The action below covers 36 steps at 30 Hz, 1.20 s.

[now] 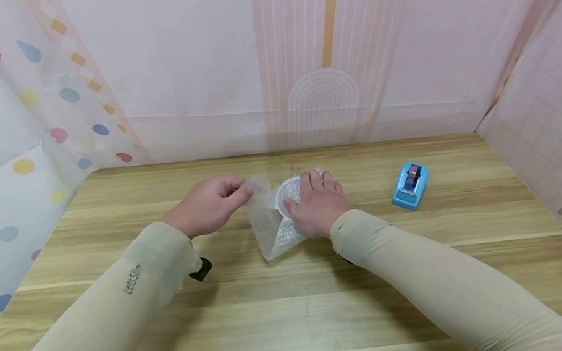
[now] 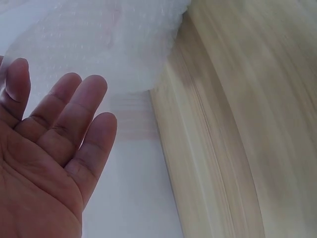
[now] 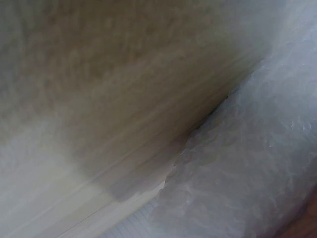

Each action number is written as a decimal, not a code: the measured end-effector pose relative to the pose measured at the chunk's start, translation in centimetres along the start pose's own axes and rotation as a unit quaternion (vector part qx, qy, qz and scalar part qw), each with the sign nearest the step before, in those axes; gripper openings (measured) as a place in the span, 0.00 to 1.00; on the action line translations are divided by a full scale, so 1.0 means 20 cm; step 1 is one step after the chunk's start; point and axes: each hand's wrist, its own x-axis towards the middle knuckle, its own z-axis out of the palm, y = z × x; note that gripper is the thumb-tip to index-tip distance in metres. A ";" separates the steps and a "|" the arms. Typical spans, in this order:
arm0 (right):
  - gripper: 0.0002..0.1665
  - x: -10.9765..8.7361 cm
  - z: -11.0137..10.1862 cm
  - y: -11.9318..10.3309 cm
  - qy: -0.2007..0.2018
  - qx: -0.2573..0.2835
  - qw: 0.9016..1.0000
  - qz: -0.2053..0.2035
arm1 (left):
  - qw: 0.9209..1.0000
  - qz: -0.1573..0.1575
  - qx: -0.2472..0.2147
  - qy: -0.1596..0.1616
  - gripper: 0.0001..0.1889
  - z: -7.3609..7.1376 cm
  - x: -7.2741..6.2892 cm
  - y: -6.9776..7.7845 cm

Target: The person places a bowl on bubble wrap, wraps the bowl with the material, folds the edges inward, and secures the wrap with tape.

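Note:
A sheet of bubble wrap point(image 1: 268, 228) lies on the table, with one flap raised at its left. Under it shows the pale rim of a round white object point(image 1: 282, 199), mostly hidden by the wrap and the right hand. My left hand point(image 1: 211, 204) pinches the raised flap between thumb and index finger; in the left wrist view its other fingers point(image 2: 91, 106) are loosely extended beside the bubble wrap point(image 2: 109, 44). My right hand point(image 1: 318, 206) rests on the wrapped round object, palm down with straight fingers. Bubble wrap point(image 3: 237, 173) fills the lower right of the right wrist view.
A blue tape dispenser point(image 1: 410, 186) stands on the wooden table point(image 1: 307, 321), to the right of the right hand. Patterned cloth walls point(image 1: 182, 61) enclose the back and both sides of the table.

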 end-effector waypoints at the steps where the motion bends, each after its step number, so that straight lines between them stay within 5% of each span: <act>1: 0.51 0.00 0.00 0.00 0.000 -0.001 1.000 0.001 | 1.000 0.003 -0.002 0.001 0.22 0.00 0.00 0.00; 36: 0.50 0.01 0.01 0.00 0.000 -0.012 1.000 -0.008 | 0.999 0.011 -0.046 -0.003 0.19 0.12 0.12 0.10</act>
